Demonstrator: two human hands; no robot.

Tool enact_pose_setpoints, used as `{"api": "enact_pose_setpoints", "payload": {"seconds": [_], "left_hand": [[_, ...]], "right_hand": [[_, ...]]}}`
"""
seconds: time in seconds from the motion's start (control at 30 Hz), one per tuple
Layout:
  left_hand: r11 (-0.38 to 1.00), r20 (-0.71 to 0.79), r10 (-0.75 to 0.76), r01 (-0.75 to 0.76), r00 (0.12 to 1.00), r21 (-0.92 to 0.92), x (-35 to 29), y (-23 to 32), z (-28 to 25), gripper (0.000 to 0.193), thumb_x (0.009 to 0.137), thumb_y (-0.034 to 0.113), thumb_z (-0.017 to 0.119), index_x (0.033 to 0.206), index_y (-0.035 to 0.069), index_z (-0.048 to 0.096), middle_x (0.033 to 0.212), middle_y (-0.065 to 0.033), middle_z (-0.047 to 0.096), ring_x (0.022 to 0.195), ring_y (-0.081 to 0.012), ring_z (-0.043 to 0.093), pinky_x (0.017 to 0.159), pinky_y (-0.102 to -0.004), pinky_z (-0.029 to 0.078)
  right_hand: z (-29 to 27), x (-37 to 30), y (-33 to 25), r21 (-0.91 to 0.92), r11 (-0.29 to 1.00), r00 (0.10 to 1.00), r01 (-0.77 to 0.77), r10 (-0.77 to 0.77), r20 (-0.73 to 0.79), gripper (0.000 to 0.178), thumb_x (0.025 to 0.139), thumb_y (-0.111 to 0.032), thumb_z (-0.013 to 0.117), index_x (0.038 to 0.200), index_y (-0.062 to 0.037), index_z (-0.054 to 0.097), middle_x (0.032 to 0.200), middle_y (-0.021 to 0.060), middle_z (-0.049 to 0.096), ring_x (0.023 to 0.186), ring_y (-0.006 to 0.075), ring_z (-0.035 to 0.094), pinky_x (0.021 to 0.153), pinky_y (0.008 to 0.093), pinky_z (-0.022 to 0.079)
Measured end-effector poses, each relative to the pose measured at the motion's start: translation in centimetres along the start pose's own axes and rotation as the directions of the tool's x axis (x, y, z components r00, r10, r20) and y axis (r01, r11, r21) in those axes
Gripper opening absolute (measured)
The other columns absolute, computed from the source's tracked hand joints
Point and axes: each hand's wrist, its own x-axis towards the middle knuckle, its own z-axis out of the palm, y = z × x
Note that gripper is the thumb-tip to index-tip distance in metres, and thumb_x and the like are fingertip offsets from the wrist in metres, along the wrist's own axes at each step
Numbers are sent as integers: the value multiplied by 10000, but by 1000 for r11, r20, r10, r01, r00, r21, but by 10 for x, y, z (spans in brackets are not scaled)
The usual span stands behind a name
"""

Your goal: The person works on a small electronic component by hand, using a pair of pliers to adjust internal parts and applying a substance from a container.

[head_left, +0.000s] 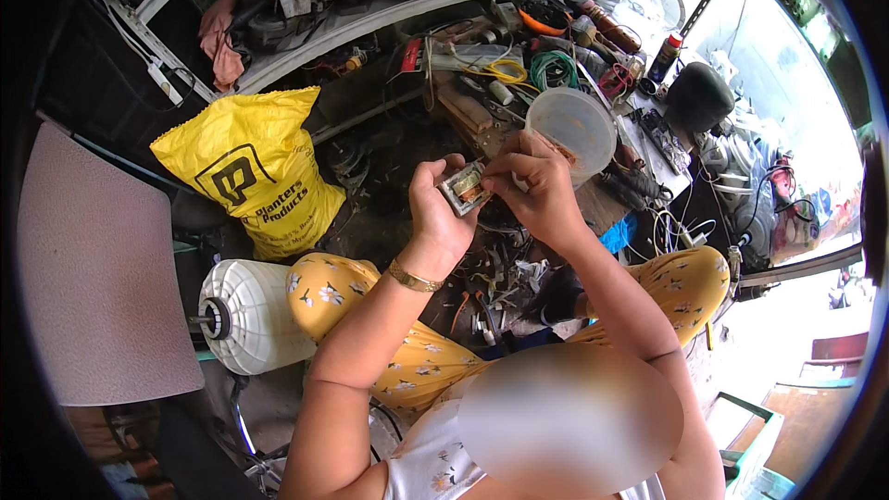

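Note:
In front of me, my left hand (439,211) is closed around a small boxy electrical part (465,189) with a pale frame and a yellow and copper-coloured middle. The fingers of my right hand (544,178) are pinched together against its right side. Whatever those fingertips grip, if anything, is too small to see. Just beyond the right hand, a round translucent plastic tub (582,116) has some brownish pieces inside. Scraps and a pair of pliers-like handles (460,311) lie on the floor below my hands.
A yellow sack (278,143) stands at left, beside a white ribbed plastic drum (250,315). Beyond the tub are green wire coils (554,69), tools and a spray can (665,57). A metal-edged shelf (407,14) crosses the back. Tangled white cables (681,231) lie at right.

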Motion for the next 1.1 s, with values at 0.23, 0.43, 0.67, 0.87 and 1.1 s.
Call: {"api": "enact_pose_setpoints", "payload": {"seconds": [0.23,0.43,0.67,0.87,1.1], "left_hand": [[996,-105,-84,79,991,-47,-3,-2,2,226,882,301,449,833,122,577,855,-95,632,794,-238,615,757,-393,508],[993,-47,-84,80,995,-87,1,0,1,246,889,304,429,824,118,576,855,-91,636,794,-248,628,775,-418,534],[996,-95,-77,73,993,-48,-1,0,2,241,892,304,438,835,122,586,863,-85,644,808,-243,634,753,-389,531],[995,-82,-85,81,993,-51,5,1,-9,251,901,319,432,843,128,586,889,-80,648,845,-248,628,777,-402,514],[991,-150,-132,130,980,-21,0,0,-4,273,912,394,468,944,139,560,971,-77,632,916,-221,570,857,-404,426]], "right_hand": [[3,-4,8,51,994,995,-92,90,37,158,725,-24,744,880,-34,715,800,86,616,701,223,600,616,315,470],[-9,5,1,17,987,980,-162,159,115,151,742,-45,750,883,-13,704,786,97,635,633,179,553,601,310,461],[-4,3,-1,-40,997,993,-68,71,92,160,715,-47,746,869,-33,704,800,99,630,701,257,602,632,343,479],[3,2,3,-169,984,997,58,-50,56,160,686,-67,738,842,-48,709,818,101,626,809,314,617,699,383,494],[0,5,17,-10,990,973,-141,140,183,130,723,-70,707,838,-11,704,806,114,669,703,255,652,631,348,504]]}}
